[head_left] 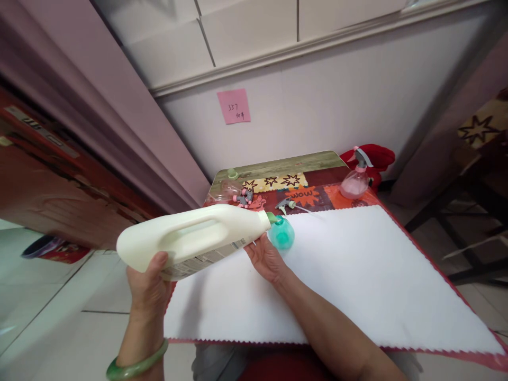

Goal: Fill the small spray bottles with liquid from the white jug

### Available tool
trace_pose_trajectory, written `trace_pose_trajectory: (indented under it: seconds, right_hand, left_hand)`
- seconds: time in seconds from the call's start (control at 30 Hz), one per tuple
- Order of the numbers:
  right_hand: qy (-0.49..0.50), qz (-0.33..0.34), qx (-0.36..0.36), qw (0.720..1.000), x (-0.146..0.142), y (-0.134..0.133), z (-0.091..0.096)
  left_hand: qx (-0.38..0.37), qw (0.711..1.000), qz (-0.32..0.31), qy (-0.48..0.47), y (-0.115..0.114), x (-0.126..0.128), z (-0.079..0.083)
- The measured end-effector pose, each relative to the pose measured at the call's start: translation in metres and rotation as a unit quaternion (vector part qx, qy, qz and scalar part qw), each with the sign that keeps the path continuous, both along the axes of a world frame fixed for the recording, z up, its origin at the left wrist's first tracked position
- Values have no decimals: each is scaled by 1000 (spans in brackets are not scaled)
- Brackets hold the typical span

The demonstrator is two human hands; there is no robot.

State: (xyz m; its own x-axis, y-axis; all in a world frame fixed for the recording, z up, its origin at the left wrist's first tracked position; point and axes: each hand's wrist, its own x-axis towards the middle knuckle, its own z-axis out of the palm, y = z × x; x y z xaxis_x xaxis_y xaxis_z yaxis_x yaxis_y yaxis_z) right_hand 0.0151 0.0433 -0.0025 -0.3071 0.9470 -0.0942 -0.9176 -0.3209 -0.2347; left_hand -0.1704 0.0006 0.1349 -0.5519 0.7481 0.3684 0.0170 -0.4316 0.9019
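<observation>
A large cream-white detergent jug (198, 225) with a built-in handle and printed label is tipped nearly on its side. My left hand (151, 275) grips its base end, thumb on the near side. Under the neck, my right hand (266, 259) supports the jug from below, its fingertips partly hidden behind the label side. The green spout (272, 217) sits at the mouth of a round, see-through teal spray bottle (282, 235) standing on the white mat. Behind that bottle lies a loose grey-and-green spray head (284, 206) with its dip tube.
A clear spray bottle (354, 185) with a pink-grey head stands at the back right. Pink-grey spray heads (243, 198), a clear bottle (222, 190) and a green cap (232, 173) lie at the back left. A white mat (337, 286) covers the table's front.
</observation>
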Motion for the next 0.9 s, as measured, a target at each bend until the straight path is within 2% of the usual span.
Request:
trace_pose_trajectory:
  seconds: [0.9]
  right_hand:
    - [-7, -2, 17, 1000, 1, -1, 0]
  left_hand:
    - [-24, 1000, 18, -9, -2, 4, 4]
